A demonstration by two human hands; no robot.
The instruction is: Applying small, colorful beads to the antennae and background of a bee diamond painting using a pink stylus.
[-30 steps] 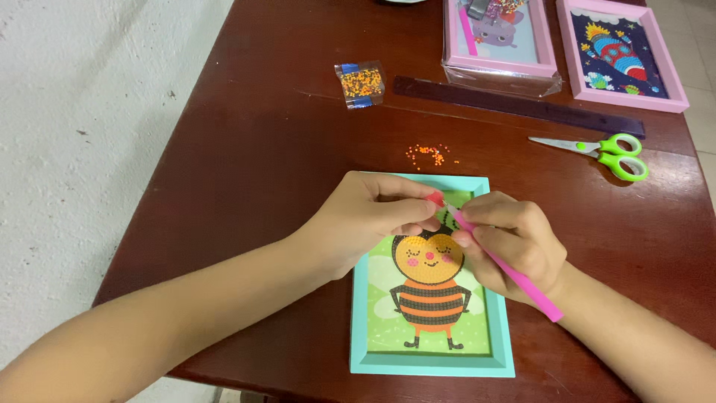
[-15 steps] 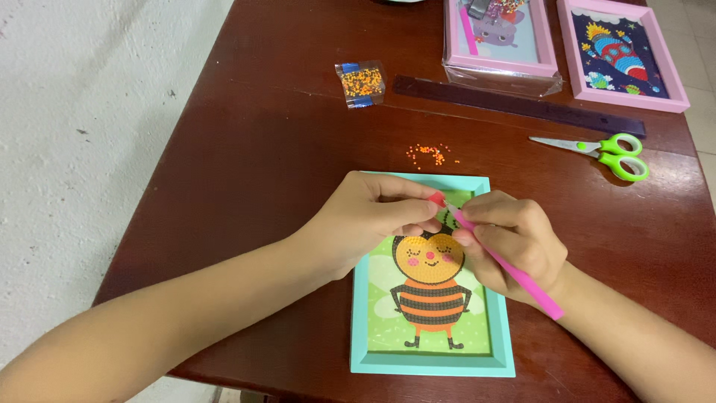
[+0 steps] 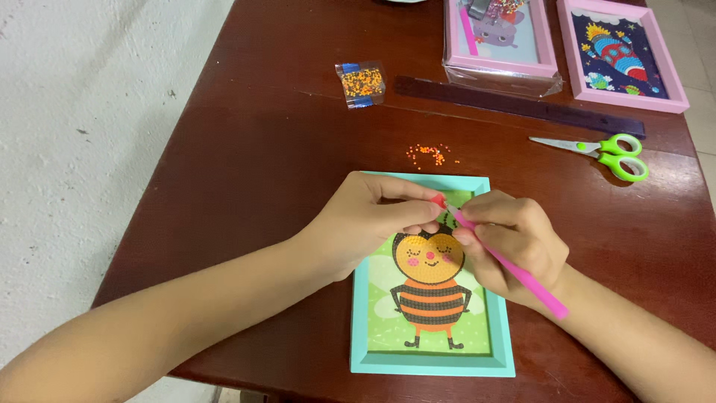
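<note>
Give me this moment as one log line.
left hand: on bee picture | right hand: holds pink pen | beads, scissors beyond

Craft supplies on a dark wooden table (image 3: 246,172).
A small bead bag (image 3: 361,83) lies near loose orange beads (image 3: 429,154). A dark ruler (image 3: 522,105) runs across, with green scissors (image 3: 600,151) just below it. Two pink frames sit at the far edge: a wrapped one (image 3: 498,39) and a rocket picture (image 3: 619,54).
</note>
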